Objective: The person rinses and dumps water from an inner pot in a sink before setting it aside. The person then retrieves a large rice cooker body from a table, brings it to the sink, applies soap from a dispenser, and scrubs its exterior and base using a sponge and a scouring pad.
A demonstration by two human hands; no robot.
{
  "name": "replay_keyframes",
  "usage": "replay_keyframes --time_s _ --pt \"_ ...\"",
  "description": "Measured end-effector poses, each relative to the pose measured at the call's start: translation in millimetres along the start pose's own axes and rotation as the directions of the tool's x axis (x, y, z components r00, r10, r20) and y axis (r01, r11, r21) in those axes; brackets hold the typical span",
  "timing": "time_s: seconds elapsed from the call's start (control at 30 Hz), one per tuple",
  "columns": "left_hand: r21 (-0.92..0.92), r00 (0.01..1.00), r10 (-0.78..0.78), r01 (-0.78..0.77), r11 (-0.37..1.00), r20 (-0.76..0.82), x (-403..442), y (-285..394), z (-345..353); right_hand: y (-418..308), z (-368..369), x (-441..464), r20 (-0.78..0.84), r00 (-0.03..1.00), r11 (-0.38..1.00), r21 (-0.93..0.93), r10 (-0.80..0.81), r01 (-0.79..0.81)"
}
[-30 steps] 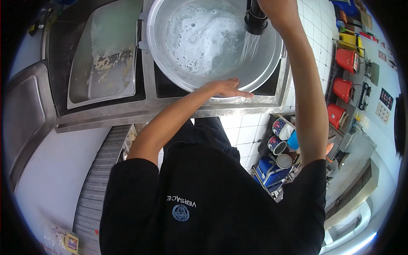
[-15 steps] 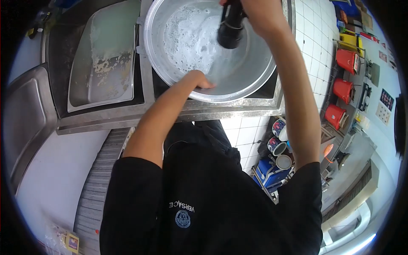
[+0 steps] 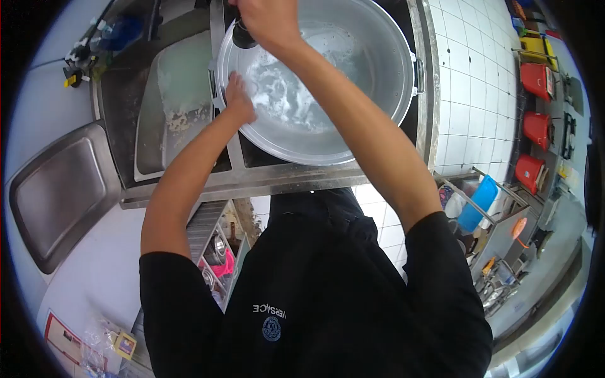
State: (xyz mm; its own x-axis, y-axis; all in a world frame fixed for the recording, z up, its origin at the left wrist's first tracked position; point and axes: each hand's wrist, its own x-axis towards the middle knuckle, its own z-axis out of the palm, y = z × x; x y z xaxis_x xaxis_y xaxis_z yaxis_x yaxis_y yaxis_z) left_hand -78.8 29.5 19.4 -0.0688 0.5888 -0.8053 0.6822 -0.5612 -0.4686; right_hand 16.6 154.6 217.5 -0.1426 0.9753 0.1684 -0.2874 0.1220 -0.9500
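A large round aluminium pot stands over the sink bay, with foamy water in its bottom. High in the view, my right hand is closed around a black spray nozzle, held over the pot's left side; its upper part is hidden by the hand. My left hand lies at the left rim, with fingers stretched along the inner wall and slightly blurred. Whether water is leaving the nozzle now is hard to make out.
Left of the pot, a metal basin with cloudy water and pale residue sits in the sink. A steel tray leans against the wall. Red bins line the right side, beyond the white tiled floor.
My right hand has carried the spray nozzle from the pot's right side to its left. My left hand has slid from the near wall to the left rim. The foam has shifted and thinned.
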Motion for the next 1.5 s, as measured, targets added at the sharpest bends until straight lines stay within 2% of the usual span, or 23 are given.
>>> replay_keyframes --time_s 0.1,0.17,0.23,0.3,0.37,0.4,0.47,0.5,0.57,0.63,0.67,0.7,0.73,0.8,0.83,0.93,1.0,1.03,1.1,1.2,1.3,1.4,1.5 --pt "-0.160 0.995 0.091 -0.085 0.984 0.031 -51 0 -21 5 -4 2 0.068 0.998 0.999 -0.053 0.012 -0.009" --pt "-0.357 0.937 0.350 -0.330 0.874 -0.009 -62 -4 -14 -1 -9 1 0.077 0.997 0.992 -0.129 0.026 -0.015" --pt "-0.463 0.921 0.383 -0.368 0.807 -0.064 -74 -10 -10 -7 -16 4 0.140 0.975 0.984 -0.057 0.173 -0.167" --pt "-0.556 0.902 0.415 -0.406 0.725 -0.117 -92 -24 -16 0 -14 5 0.115 0.986 0.992 -0.053 0.120 -0.114" --pt "-0.896 0.962 0.209 -0.244 0.371 -0.175 -105 -45 -29 0 -11 9 0.028 0.999 0.999 0.013 0.040 -0.040" --pt "-0.892 0.964 0.203 -0.240 0.383 -0.173 -105 -48 -24 4 -6 16 0.009 0.999 0.998 0.048 0.033 -0.034" --pt "-0.941 0.878 -0.345 -0.334 0.060 -0.333 -93 -49 -3 9 1 23 0.010 0.999 0.999 0.018 0.031 -0.031" --pt "-0.938 0.875 -0.341 -0.339 0.073 -0.342 -88 -49 1 3 1 27 0.018 0.999 0.999 -0.025 0.037 -0.037" --pt "-0.921 0.508 -0.770 -0.256 0.293 -0.386 -75 -47 10 -1 -7 29 0.034 0.999 0.999 0.023 0.024 -0.025" --pt "-0.963 0.530 -0.807 -0.203 0.178 -0.261 -50 -47 32 10 -15 33 0.289 0.945 0.984 0.040 0.153 -0.172" --pt "-0.967 0.608 -0.791 -0.236 -0.099 -0.068 -28 -44 51 10 -24 34 0.284 0.947 0.985 0.035 0.151 -0.167" --pt "-0.896 0.688 -0.718 -0.243 -0.371 0.111 -18 -45 49 8 -36 35 0.328 0.934 0.982 -0.163 0.142 -0.092" --pt "-0.891 0.688 -0.719 -0.255 -0.375 0.105 -12 -44 48 6 -49 36 0.374 0.916 0.936 -0.351 0.143 -0.003" --pt "-0.840 0.779 -0.611 -0.232 -0.490 0.142 -24 -45 40 -9 -84 29 0.345 0.938 0.907 -0.402 0.021 0.128" --pt "-0.838 0.781 -0.610 -0.239 -0.491 0.135 -27 -48 37 -18 -105 25 0.325 0.940 0.857 -0.449 -0.105 0.251" --pt "-0.847 0.797 -0.588 -0.213 -0.487 0.138 -22 -51 54 -19 -202 12 0.006 0.991 0.835 -0.538 0.137 -0.112" --pt "-0.839 0.786 -0.604 -0.237 -0.490 0.131 -5 -47 74 8 -291 -4 -0.154 0.985 0.519 -0.849 -0.075 -0.093" --pt "-0.840 0.770 -0.625 -0.251 -0.480 0.127 -1 -46 77 39 -342 -22 -0.202 0.959 0.225 -0.962 -0.202 -0.155" --pt "-0.833 0.792 -0.593 -0.227 -0.505 0.144 -2 -44 73 36 -386 -46 -0.362 0.913 -0.061 -0.932 0.187 -0.356" --pt "-0.712 0.875 -0.433 -0.162 -0.683 0.216 14 -45 83 36 -391 -76 -0.260 0.931 -0.031 -0.965 0.258 -0.261" --pt "-0.843 0.753 -0.599 -0.113 -0.526 0.272 13 -43 82 53 -399 -73 -0.357 0.890 -0.072 -0.933 0.283 -0.352" --pt "-0.754 0.828 -0.480 -0.112 -0.647 0.290 -8 -58 69 58 -407 -68 -0.328 0.900 -0.072 -0.944 0.289 -0.321" --pt "-0.765 0.818 -0.507 -0.136 -0.629 0.271 -18 -61 60 68 -413 -64 -0.338 0.883 -0.071 -0.940 0.325 -0.333"
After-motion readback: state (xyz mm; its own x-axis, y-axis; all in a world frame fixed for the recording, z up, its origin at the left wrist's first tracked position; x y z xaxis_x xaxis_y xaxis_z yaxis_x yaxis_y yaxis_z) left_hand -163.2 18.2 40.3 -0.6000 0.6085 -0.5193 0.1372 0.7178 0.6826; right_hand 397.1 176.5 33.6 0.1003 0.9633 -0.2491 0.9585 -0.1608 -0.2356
